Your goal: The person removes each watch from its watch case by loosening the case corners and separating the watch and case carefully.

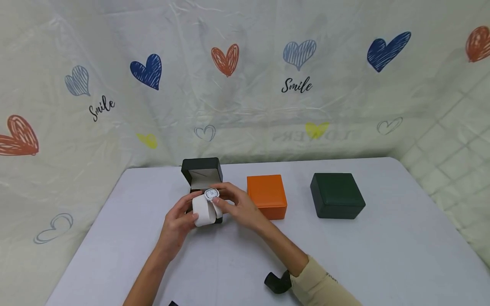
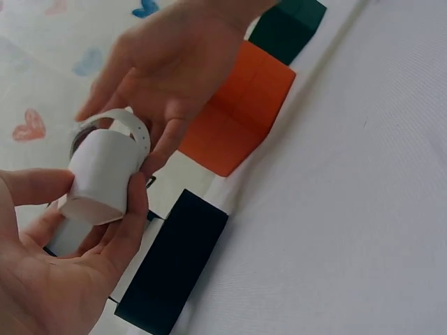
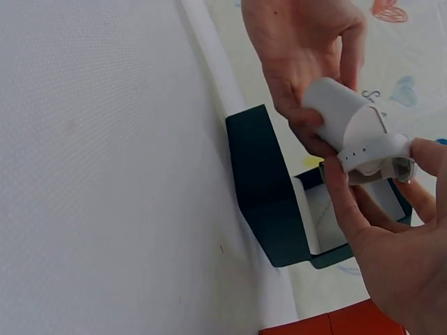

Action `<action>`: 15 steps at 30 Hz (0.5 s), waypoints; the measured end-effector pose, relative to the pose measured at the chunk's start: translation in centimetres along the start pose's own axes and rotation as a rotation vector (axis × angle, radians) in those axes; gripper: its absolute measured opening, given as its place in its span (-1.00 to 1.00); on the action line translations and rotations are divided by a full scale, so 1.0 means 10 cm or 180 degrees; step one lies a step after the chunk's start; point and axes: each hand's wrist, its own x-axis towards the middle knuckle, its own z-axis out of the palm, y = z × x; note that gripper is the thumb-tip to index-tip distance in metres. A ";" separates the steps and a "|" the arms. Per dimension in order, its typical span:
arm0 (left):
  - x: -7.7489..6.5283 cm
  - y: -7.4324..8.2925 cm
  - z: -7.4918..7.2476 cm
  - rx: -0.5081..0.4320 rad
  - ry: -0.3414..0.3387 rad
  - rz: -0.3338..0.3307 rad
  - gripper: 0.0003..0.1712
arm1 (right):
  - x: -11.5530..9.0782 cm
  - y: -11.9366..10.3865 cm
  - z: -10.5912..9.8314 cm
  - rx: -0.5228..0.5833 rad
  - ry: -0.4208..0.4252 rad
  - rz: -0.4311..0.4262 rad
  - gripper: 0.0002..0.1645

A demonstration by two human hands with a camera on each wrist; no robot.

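White cushion (image 1: 202, 211) rests in left hand (image 1: 177, 225), right hand (image 1: 242, 207) pinching watch (image 1: 212, 194)

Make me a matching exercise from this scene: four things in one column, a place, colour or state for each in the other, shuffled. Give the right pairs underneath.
Things
1. Watch
2. White cushion
3. Orange box
4. Rightmost box in the head view

Places, colours and states
A. Middle one of the three boxes
B. Held by the left hand
C. Dark green, lid closed
D. Pinched by the right hand

Right pairs: 1-D, 2-B, 3-A, 4-C
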 end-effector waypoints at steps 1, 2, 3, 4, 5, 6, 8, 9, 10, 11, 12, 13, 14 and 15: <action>0.00 0.00 0.00 -0.0032 -0.0002 -0.0009 -0.37 | 0.00 0.00 0.00 -0.0002 0.0020 -0.0009 -0.49; 0.00 0.00 0.01 -0.0060 -0.0004 -0.0018 -0.37 | 0.00 0.01 0.01 -0.0004 0.0047 -0.0010 -0.49; 0.00 0.00 0.02 -0.0078 -0.0003 -0.0037 -0.37 | 0.00 0.01 0.02 0.0009 0.0076 -0.0002 -0.49; -0.01 0.00 0.02 -0.0092 0.0001 -0.0062 -0.38 | 0.00 0.02 0.02 0.0033 0.0100 0.0004 -0.49; -0.01 0.00 0.03 -0.0121 0.0011 -0.0096 -0.39 | 0.01 0.02 0.03 0.0057 0.0131 0.0024 -0.49; -0.01 0.01 0.03 -0.0159 0.0027 -0.0136 -0.39 | 0.01 0.02 0.03 0.0080 0.0161 0.0043 -0.49; -0.03 0.02 0.05 -0.0248 0.0052 -0.0215 -0.38 | 0.01 0.03 0.05 0.0119 0.0231 0.0080 -0.48; -0.03 0.03 0.06 -0.0290 0.0057 -0.0243 -0.39 | 0.01 0.04 0.05 0.0129 0.0267 0.0079 -0.49; -0.04 0.03 0.07 -0.0332 0.0056 -0.0264 -0.41 | 0.01 0.04 0.06 0.0132 0.0306 0.0058 -0.50; -0.04 0.04 0.08 -0.0344 0.0048 -0.0281 -0.46 | 0.01 0.05 0.07 0.0129 0.0344 0.0038 -0.50; -0.04 0.04 0.10 -0.0330 0.0035 -0.0290 -0.51 | 0.01 0.05 0.07 0.0124 0.0380 0.0006 -0.51; -0.04 0.04 0.11 -0.0288 0.0023 -0.0292 -0.56 | 0.01 0.05 0.08 0.0123 0.0418 -0.0027 -0.52; -0.04 0.04 0.13 -0.0229 0.0008 -0.0291 -0.60 | 0.01 0.06 0.09 0.0116 0.0457 -0.0064 -0.53; -0.04 0.04 0.15 -0.0154 0.0002 -0.0278 -0.62 | 0.01 0.05 0.09 0.0112 0.0491 -0.0082 -0.54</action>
